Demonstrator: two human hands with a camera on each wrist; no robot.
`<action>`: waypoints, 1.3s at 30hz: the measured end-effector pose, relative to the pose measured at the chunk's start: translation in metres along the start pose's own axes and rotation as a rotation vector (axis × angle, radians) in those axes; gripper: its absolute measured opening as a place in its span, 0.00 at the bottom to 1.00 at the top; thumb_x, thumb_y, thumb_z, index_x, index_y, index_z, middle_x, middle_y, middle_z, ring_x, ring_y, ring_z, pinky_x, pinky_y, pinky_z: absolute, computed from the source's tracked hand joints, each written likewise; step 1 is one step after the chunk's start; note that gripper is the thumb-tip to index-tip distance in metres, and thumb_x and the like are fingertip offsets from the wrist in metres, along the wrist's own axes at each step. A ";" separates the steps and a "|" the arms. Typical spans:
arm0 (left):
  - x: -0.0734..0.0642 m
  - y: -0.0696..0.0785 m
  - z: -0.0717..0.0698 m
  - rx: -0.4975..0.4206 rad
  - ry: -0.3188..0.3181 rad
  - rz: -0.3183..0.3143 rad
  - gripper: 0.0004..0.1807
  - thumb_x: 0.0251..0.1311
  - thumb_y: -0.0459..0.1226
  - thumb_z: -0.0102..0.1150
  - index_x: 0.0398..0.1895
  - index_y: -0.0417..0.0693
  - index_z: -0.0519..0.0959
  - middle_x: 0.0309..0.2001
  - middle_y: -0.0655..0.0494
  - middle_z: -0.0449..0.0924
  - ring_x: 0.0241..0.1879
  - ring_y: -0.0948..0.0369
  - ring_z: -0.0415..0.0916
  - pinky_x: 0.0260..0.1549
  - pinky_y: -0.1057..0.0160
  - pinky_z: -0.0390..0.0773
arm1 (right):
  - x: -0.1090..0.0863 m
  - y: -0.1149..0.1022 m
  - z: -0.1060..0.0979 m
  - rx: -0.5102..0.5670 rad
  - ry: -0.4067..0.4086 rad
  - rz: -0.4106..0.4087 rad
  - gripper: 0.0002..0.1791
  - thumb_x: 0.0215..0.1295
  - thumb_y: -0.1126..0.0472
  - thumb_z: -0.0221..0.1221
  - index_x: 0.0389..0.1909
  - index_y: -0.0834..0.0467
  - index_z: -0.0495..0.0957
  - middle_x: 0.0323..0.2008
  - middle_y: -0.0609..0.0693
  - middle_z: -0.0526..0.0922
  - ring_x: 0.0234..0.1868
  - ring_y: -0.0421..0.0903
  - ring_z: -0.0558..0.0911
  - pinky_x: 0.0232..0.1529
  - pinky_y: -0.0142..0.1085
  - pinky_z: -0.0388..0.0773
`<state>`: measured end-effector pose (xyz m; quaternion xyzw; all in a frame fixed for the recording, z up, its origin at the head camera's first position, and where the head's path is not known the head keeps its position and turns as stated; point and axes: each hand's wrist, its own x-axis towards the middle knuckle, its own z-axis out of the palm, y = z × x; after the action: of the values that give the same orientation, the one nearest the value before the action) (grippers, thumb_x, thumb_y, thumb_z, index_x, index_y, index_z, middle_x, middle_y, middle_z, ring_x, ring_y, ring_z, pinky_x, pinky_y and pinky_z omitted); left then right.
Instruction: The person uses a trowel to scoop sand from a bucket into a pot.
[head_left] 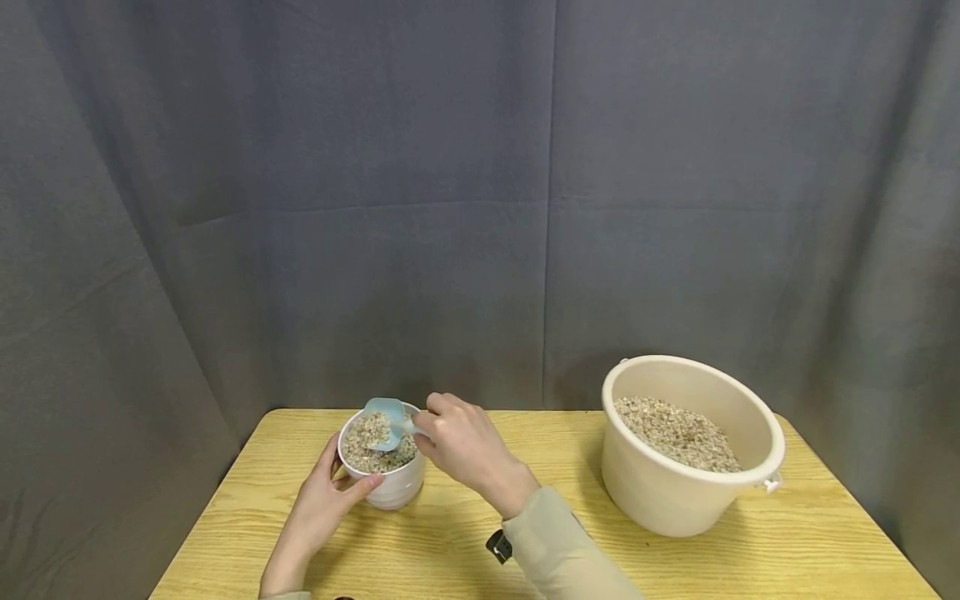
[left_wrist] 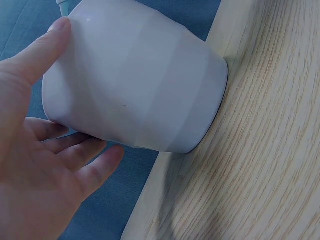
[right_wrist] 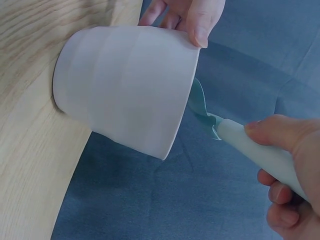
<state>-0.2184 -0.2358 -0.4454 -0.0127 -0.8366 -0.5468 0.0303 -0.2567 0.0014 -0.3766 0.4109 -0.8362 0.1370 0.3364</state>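
Observation:
A white ribbed pot (head_left: 397, 490), filled with coarse tan granules (head_left: 358, 454), stands on the table towards the left. My left hand (head_left: 318, 504) grips it near the rim, the thumb on the near side and fingers round the left side. In the left wrist view the thumb (left_wrist: 50, 47) presses by the rim of the pot. My right hand (head_left: 465, 442) holds a small light-blue trowel (head_left: 393, 410) by its pale thick handle (right_wrist: 255, 150). The blade lies over the pot's mouth with granules at it; in the right wrist view the rim partly hides the blade.
A large cream bucket (head_left: 660, 504) with tan granules (head_left: 675, 433) inside stands on the right of the wooden table (head_left: 480, 533). A dark grey curtain (head_left: 420, 208) hangs behind the table and along both sides.

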 end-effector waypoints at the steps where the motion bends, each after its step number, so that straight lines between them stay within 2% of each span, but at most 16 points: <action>1: 0.000 0.000 0.000 -0.004 -0.001 0.006 0.54 0.54 0.51 0.71 0.77 0.50 0.48 0.73 0.40 0.56 0.67 0.44 0.61 0.59 0.50 0.72 | 0.000 0.000 0.001 0.000 -0.001 0.000 0.03 0.55 0.65 0.66 0.27 0.54 0.83 0.23 0.44 0.69 0.23 0.39 0.67 0.20 0.28 0.68; 6: 0.000 0.000 0.001 -0.015 0.002 0.019 0.53 0.54 0.50 0.71 0.77 0.51 0.49 0.72 0.41 0.56 0.68 0.46 0.61 0.59 0.52 0.72 | 0.001 0.000 0.002 0.000 -0.004 0.001 0.02 0.57 0.65 0.66 0.29 0.55 0.85 0.24 0.45 0.69 0.24 0.39 0.67 0.21 0.27 0.68; 15: 0.001 -0.005 0.000 -0.028 0.003 0.005 0.52 0.54 0.50 0.72 0.77 0.54 0.51 0.72 0.43 0.57 0.65 0.45 0.64 0.57 0.52 0.74 | -0.001 0.004 0.005 -0.008 0.062 0.033 0.05 0.53 0.64 0.71 0.28 0.56 0.84 0.24 0.45 0.70 0.26 0.40 0.70 0.23 0.29 0.73; 25: 0.000 -0.003 0.001 -0.019 0.004 0.005 0.53 0.54 0.50 0.71 0.77 0.53 0.49 0.72 0.42 0.56 0.65 0.43 0.65 0.57 0.51 0.74 | -0.006 0.012 0.004 -0.049 0.078 0.051 0.06 0.52 0.66 0.71 0.29 0.57 0.83 0.24 0.47 0.70 0.26 0.42 0.70 0.23 0.30 0.73; 33: 0.000 -0.001 -0.001 0.017 0.014 -0.007 0.55 0.54 0.52 0.71 0.78 0.50 0.47 0.72 0.39 0.56 0.64 0.42 0.66 0.57 0.50 0.74 | -0.010 0.020 -0.001 -0.174 0.068 -0.034 0.05 0.57 0.72 0.63 0.28 0.59 0.81 0.24 0.49 0.69 0.25 0.44 0.68 0.22 0.32 0.67; 39: 0.001 -0.001 -0.001 -0.018 0.006 0.012 0.53 0.54 0.49 0.72 0.77 0.51 0.49 0.72 0.39 0.56 0.65 0.42 0.65 0.57 0.50 0.74 | -0.017 0.020 -0.007 -0.223 0.049 -0.130 0.06 0.59 0.74 0.60 0.32 0.60 0.80 0.26 0.50 0.70 0.25 0.45 0.66 0.22 0.32 0.63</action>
<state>-0.2192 -0.2370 -0.4461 -0.0166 -0.8314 -0.5543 0.0360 -0.2618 0.0275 -0.3813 0.4208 -0.8094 0.0310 0.4084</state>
